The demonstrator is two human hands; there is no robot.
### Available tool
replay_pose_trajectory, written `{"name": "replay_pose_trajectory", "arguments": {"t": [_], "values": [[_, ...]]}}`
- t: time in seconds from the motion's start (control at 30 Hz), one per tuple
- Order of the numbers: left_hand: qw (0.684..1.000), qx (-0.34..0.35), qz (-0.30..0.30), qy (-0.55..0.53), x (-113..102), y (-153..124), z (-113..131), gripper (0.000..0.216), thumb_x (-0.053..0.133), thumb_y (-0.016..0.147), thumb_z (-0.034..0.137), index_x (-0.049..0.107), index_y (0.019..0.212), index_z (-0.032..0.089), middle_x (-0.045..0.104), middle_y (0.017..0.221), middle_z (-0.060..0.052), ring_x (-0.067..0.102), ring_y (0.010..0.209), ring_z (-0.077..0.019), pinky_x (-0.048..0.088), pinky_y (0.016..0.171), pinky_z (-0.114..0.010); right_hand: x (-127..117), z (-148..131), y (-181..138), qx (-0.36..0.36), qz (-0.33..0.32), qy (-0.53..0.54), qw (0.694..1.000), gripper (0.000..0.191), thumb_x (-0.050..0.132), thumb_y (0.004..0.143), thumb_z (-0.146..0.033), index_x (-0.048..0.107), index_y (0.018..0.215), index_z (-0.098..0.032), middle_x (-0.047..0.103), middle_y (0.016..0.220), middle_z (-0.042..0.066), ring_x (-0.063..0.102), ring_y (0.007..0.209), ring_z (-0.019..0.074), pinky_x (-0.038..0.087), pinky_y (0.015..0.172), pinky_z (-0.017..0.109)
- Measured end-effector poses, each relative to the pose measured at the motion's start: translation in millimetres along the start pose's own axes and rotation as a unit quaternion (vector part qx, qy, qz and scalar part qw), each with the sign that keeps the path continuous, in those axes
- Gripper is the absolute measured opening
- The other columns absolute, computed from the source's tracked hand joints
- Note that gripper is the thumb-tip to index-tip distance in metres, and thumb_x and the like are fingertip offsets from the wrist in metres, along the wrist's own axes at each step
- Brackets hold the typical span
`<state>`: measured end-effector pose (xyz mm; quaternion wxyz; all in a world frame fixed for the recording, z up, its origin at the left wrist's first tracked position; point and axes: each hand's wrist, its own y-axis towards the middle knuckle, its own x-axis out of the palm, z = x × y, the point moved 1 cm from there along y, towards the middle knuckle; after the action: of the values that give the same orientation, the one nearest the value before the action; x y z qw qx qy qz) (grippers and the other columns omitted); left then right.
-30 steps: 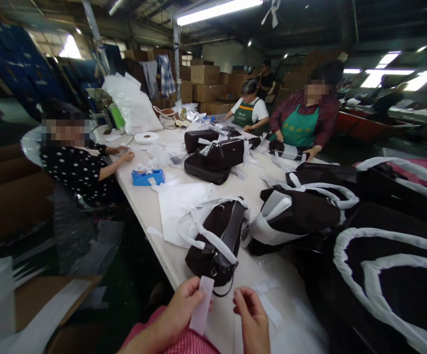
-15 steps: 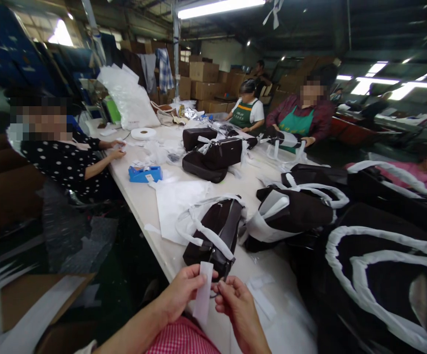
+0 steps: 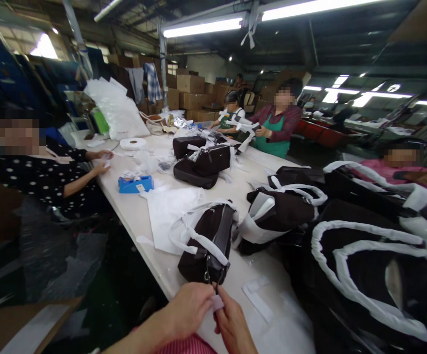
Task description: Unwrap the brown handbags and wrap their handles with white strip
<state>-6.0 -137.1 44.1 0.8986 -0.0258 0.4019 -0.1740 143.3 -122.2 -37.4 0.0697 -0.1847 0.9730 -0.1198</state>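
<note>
My left hand [image 3: 185, 312] and my right hand [image 3: 231, 324] meet at the bottom of the view, both pinching a small white strip [image 3: 216, 302] between their fingertips. The strip sits right at the metal ring on the near end of a dark brown handbag [image 3: 208, 243] whose handles are wrapped in white. That bag lies on the long white table [image 3: 139, 221] just beyond my fingers. More white strips [image 3: 255, 295] lie on the table to the right of my hands.
Several black bags with white-wrapped handles [image 3: 364, 265] crowd the right side. White sheets [image 3: 169, 209], a blue box [image 3: 135, 184] and a tape roll [image 3: 132, 143] lie farther along. A person in a dotted top sits at left; others in green aprons work at the far end.
My hands have come together and the white strip, held upright before, is now folded down small between both hands at the bag's ring. The camera has turned slightly right.
</note>
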Motion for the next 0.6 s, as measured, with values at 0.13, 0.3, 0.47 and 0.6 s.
{"name": "replay_pose_trajectory", "arguments": {"t": [0.13,0.3,0.47,0.6], "values": [[0.971,0.162,-0.051,0.168,-37.4,13.5,-7.6,0.012,0.055,0.088,0.016,0.064,0.08,0.017,0.065,0.111,-0.008,0.057,0.097,-0.0218,0.043,0.081,-0.031,-14.2,-12.0,-8.9,0.033,0.057,-0.023,0.998,0.047,0.059,0.081,-0.05,0.07,0.114,-0.018,0.045,0.047,-0.006,0.044,0.038,0.0107,0.042,0.034,0.02],[0.871,0.366,-0.095,0.313,-61.7,50.5,-8.5,0.009,0.068,0.076,0.011,0.065,0.069,0.015,0.03,0.158,-0.002,0.055,0.105,-0.0237,0.042,0.075,-0.033,-19.7,-28.3,-17.8,0.056,0.113,0.02,0.992,0.044,0.061,0.079,-0.056,0.075,0.097,-0.018,0.037,0.044,-0.008,0.038,0.036,0.009,0.042,0.033,0.019],[0.82,0.453,-0.193,0.291,-53.3,87.1,-2.2,0.015,0.064,0.076,0.007,0.065,0.065,0.017,0.062,0.126,0.0,0.052,0.057,-0.0099,0.026,0.047,-0.032,-16.3,-39.7,-23.0,0.074,0.173,0.028,0.982,0.048,0.056,0.08,-0.063,0.066,0.067,-0.018,0.039,0.046,-0.006,0.042,0.038,0.0097,0.046,0.041,0.022],[0.801,0.467,-0.238,0.289,-49.1,101.9,-3.0,0.013,0.061,0.079,0.009,0.068,0.073,0.017,0.067,0.1,-0.004,0.046,0.046,-0.0101,0.021,0.045,-0.032,-9.7,-45.6,-35.6,0.089,0.254,0.048,0.962,0.051,0.056,0.079,-0.067,0.07,0.075,-0.018,0.047,0.051,-0.003,0.05,0.047,0.0135,0.047,0.048,0.024]]}}
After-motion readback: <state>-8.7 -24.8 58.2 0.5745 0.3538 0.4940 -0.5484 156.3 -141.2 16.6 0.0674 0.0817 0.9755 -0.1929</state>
